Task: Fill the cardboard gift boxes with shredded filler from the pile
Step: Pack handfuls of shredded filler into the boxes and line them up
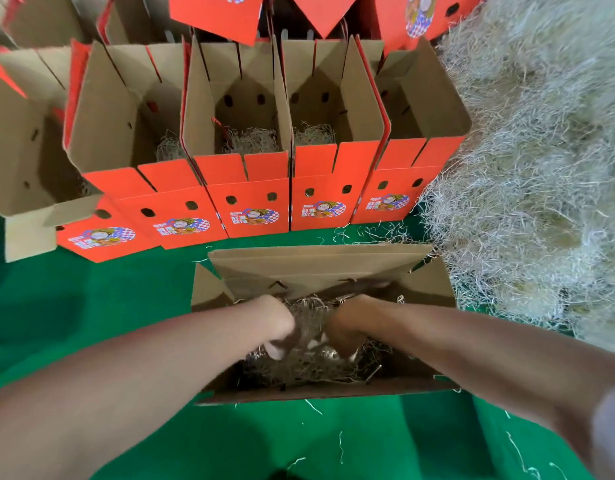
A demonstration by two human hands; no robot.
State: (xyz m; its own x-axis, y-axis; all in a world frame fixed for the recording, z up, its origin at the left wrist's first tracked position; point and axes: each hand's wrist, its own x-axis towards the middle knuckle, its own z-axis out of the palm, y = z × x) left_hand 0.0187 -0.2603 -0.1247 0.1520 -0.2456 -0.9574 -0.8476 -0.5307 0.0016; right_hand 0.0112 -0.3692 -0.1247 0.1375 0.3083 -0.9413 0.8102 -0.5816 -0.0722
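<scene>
Reaching down into the open brown cardboard gift box [316, 265] near the front edge of the green surface [91, 306], left hand [275, 322] and right hand [347, 323] side by side, almost touching. Sunk past the knuckles in the pale, tangled shredded filler [313, 370] on the box floor. Bent downward at the fingers [274, 351], tips lost among the strands; too blurred to tell gripping from merely pressing, on either hand.

Judging by looks: very light, soft, springy and loosely matted, with nothing to break. Prone to shedding, as with the stray strands [382, 233] scattered across the middle of the surface. Best taken in broad two-handed clumps, scooped from beneath and squeezed gently, not pinched at the top. Likely to spring back, so probably needing a firm pat into the corners.

Lying under and between both sets of fingers, spread thinly over the box floor, thicker toward the near wall. Heaped in bulk as the large straw-coloured pile [524, 168] along the right edge of the surface, just beside the box's right wall. Showing also as small tufts inside the row of orange-red printed gift boxes [250, 199] toward the back edge.
</scene>
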